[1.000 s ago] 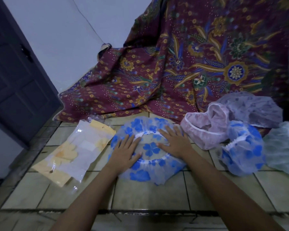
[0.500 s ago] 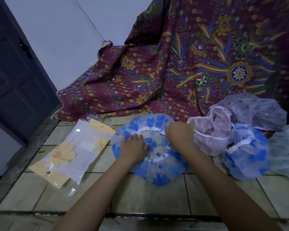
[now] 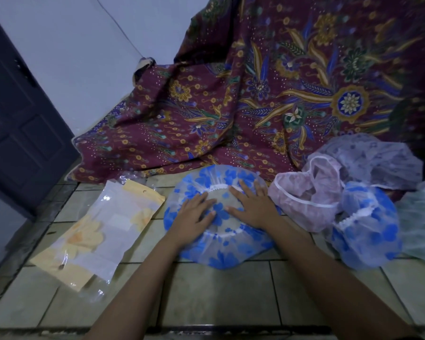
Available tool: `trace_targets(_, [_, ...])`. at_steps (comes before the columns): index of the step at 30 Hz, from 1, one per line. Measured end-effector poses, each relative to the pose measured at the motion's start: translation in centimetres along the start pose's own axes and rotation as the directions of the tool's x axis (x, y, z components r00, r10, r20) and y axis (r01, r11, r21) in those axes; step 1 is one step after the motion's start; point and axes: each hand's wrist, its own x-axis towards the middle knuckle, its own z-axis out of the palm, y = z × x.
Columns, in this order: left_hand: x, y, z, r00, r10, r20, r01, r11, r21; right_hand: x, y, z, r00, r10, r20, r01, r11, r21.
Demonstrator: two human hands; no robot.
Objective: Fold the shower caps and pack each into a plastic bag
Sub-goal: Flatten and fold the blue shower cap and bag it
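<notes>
From the head camera I see both of my operator's arms reaching forward over a tiled surface [image 3: 219,298] of pale square tiles. The blue-flowered shower cap [image 3: 231,251] lies spread out flat on those tiles in the middle of the view, opening side up, with its white elastic ring showing as an oval. The left hand [image 3: 194,217] lies palm down on the left part of the cap, fingers straight and slightly spread; its grip is released and it only presses on the plastic. The right hand [image 3: 252,207] lies the same way on the right part, fingertips near the far stretch of elastic, its grip also released, with nothing pinched. The two hands sit close together but apart. Left of the cap, just beside its edge, is a pile of clear plastic bags [image 3: 101,231] with yellow flower print and a yellow header, angled across the tiles. Right of the cap sits a heap of others: a pink cap [image 3: 302,200] nearest, touching or almost touching the flat one, a second blue-flowered cap [image 3: 368,229] in front of it, a lilac cap [image 3: 378,163] behind, and a pale green cap [image 3: 420,222] at the right edge. A maroon batik cloth [image 3: 280,94] drapes down behind everything. A dark door [image 3: 17,133] stands at far left beside a pale wall [image 3: 96,57].
</notes>
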Motion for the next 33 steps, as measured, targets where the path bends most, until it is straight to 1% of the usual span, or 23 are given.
trace_targets(2, [0.7, -0.2, -0.2, 0.999, -0.008, -0.049, 0.017, 0.984, 0.177, -0.6, -0.4, 0.3, 0.999, 0.025, -0.03, -0.026, 0.999, -0.022])
trace_targets(3, [0.9, -0.4, -0.1, 0.997, -0.04, -0.06, 0.052, 0.972, 0.229, -0.9, -0.6, 0.4, 0.999, 0.035, -0.036, -0.037, 0.998, -0.053])
trace_targets(5, [1.4, -0.7, 0.1, 0.994, -0.104, -0.018, 0.105, 0.956, 0.273, -1.1, -0.8, 0.1, 0.998, 0.047, -0.029, -0.05, 0.99, -0.13])
trace_targets(8, [2.0, -1.4, 0.2, 0.995, -0.08, 0.059, 0.057, 0.947, 0.316, -1.0, -1.5, -1.9, 0.998, 0.012, -0.068, -0.023, 0.987, -0.158])
trace_targets(10, [2.3, -1.6, 0.2, 0.995, -0.057, 0.08, 0.027, 0.944, 0.329, -0.4, -2.1, -3.3, 0.984, -0.027, -0.176, -0.001, 0.988, -0.156])
trace_targets(11, [2.3, -1.7, 0.1, 0.995, -0.041, 0.09, 0.009, 0.945, 0.328, 0.2, -2.4, -3.7, 0.964, -0.063, -0.258, 0.018, 0.985, -0.174])
trace_targets(12, [2.3, -1.7, 0.1, 0.994, -0.022, 0.108, -0.015, 0.946, 0.325, 0.8, -2.7, -3.8, 0.944, -0.108, -0.311, 0.049, 0.98, -0.193])
trace_targets(13, [2.3, -2.0, 0.0, 0.992, 0.011, 0.125, -0.051, 0.946, 0.319, 1.5, -3.1, -3.8, 0.938, -0.163, -0.307, 0.101, 0.973, -0.208])
trace_targets(15, [2.2, -2.5, -0.1, 0.985, 0.071, 0.158, -0.118, 0.943, 0.312, 2.5, -3.3, -2.9, 0.947, -0.27, -0.172, 0.224, 0.943, -0.247])
trace_targets(16, [2.1, -2.6, -0.2, 0.983, 0.082, 0.167, -0.132, 0.942, 0.31, 2.9, -3.2, -2.1, 0.957, -0.281, -0.075, 0.256, 0.935, -0.244])
trace_targets(17, [2.1, -2.7, -0.2, 0.981, 0.088, 0.171, -0.137, 0.944, 0.301, 3.2, -2.9, -1.2, 0.966, -0.26, 0.009, 0.255, 0.943, -0.214])
trace_targets(18, [2.2, -2.6, -0.2, 0.982, 0.09, 0.168, -0.135, 0.949, 0.285, 3.3, -2.6, -0.6, 0.972, -0.229, 0.051, 0.235, 0.957, -0.172])
trace_targets(19, [2.2, -2.5, -0.3, 0.982, 0.087, 0.167, -0.13, 0.954, 0.27, 3.4, -2.3, -0.1, 0.977, -0.205, 0.055, 0.211, 0.968, -0.139])
trace_targets(21, [1.9, -1.9, -0.5, 0.984, 0.046, 0.174, -0.088, 0.967, 0.239, 3.6, -2.0, 0.2, 0.981, -0.187, 0.041, 0.191, 0.972, -0.134])
trace_targets(23, [1.0, -1.2, -0.6, 0.978, -0.048, 0.202, 0.004, 0.977, 0.213, 3.8, -2.1, 0.2, 0.982, -0.182, 0.043, 0.186, 0.972, -0.144])
trace_targets(27, [-2.9, 0.7, 0.1, 0.979, -0.177, 0.098, 0.158, 0.972, 0.175, 3.8, -2.2, 0.2, 0.986, -0.166, 0.016, 0.166, 0.975, -0.15])
trace_targets(30, [-5.2, 0.9, 1.8, 0.991, -0.133, 0.025, 0.119, 0.945, 0.304, 3.6, -2.2, -0.2, 0.984, -0.163, 0.068, 0.17, 0.979, -0.113])
trace_targets(32, [-5.1, 0.2, 2.6, 0.992, -0.127, -0.013, 0.124, 0.935, 0.331, 3.1, -2.5, -1.0, 0.984, -0.158, 0.081, 0.16, 0.987, -0.021])
trace_targets(33, [-5.0, 0.2, 2.7, 0.992, -0.123, -0.019, 0.122, 0.938, 0.324, 2.5, -2.7, -1.4, 0.986, -0.156, 0.064, 0.154, 0.988, 0.023])
